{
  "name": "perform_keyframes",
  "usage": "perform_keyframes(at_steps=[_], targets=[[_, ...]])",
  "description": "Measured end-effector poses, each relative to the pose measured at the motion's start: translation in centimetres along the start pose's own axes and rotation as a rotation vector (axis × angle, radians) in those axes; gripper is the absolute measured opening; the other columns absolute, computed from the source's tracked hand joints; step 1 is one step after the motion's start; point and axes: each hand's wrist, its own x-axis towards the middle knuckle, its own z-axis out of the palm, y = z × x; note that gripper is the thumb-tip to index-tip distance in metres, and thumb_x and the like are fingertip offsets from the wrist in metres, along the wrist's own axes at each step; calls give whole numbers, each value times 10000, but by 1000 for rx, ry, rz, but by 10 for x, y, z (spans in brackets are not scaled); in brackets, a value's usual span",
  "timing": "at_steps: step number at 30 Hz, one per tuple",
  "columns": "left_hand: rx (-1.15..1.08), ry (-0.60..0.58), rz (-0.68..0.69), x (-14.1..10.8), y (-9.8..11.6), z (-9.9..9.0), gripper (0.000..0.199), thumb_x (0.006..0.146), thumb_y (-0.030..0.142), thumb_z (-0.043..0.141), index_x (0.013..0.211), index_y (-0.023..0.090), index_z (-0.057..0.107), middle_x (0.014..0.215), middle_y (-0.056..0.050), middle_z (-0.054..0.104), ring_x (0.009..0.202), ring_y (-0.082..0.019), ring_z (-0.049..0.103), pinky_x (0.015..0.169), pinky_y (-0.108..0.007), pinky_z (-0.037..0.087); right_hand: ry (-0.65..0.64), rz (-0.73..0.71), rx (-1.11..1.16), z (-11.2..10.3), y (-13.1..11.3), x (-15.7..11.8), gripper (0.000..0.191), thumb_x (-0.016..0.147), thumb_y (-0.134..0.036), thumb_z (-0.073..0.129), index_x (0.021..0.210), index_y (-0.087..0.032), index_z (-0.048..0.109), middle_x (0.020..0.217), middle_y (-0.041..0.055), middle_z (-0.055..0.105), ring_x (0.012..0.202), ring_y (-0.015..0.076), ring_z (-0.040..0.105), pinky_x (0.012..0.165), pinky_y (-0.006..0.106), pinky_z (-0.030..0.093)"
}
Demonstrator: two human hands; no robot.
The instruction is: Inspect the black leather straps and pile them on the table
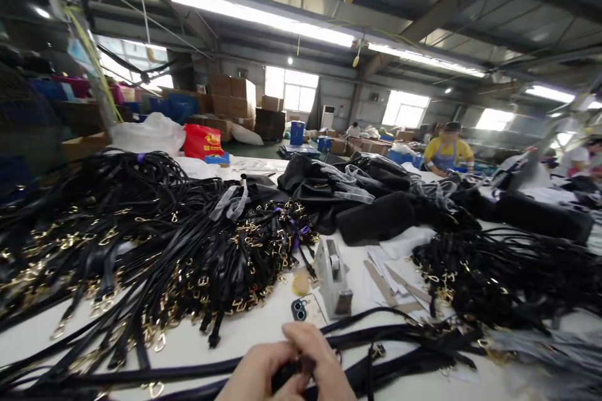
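At the bottom middle my left hand [254, 371] and my right hand [322, 360] meet with bent fingers. Both are closed round a dark piece that looks like part of a black strap [197, 368], mostly covered by the fingers. Long black straps with gold clasps run across the table to either side of my hands. Just beyond my fingertips lies a phone [299, 309] with its camera lenses up. A grey tape dispenser [333, 282] stands behind and to the right of it.
Piles of black straps with gold hooks [244, 257] cover the left side; another strap pile [498, 276] lies right. Black bags [376, 216] with clear plastic wrapping are behind. A roll of tape [301, 283] lies near the dispenser. A person in yellow [449, 150] works farther back.
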Motion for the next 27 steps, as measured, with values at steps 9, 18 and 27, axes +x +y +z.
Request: perform_keyframes(at_steps=[9,18,27], targets=[[164,-15,8,-12,26,-15,156,815,240,501,801,169,640,682,21,560,660,-132,478,597,-228,344,286,466,183,-43,-8,-2,612,975,-635,366,1071,-136,707,1089,130,722,1038,261,660,921,360,519],[223,65,46,-13,16,-18,175,845,244,473,766,187,619,652,32,571,623,-116,484,566,-207,328,257,541,174,-45,6,-5,663,901,-725,420,873,-158,760,805,87,730,655,204,646,633,305,540],[286,123,15,-11,14,-15,209,866,304,492,740,183,608,627,30,567,576,-102,454,532,-218,288,275,537,109,-25,-19,0,518,867,-639,599,840,-143,746,714,80,713,594,211,658,573,301,554]])
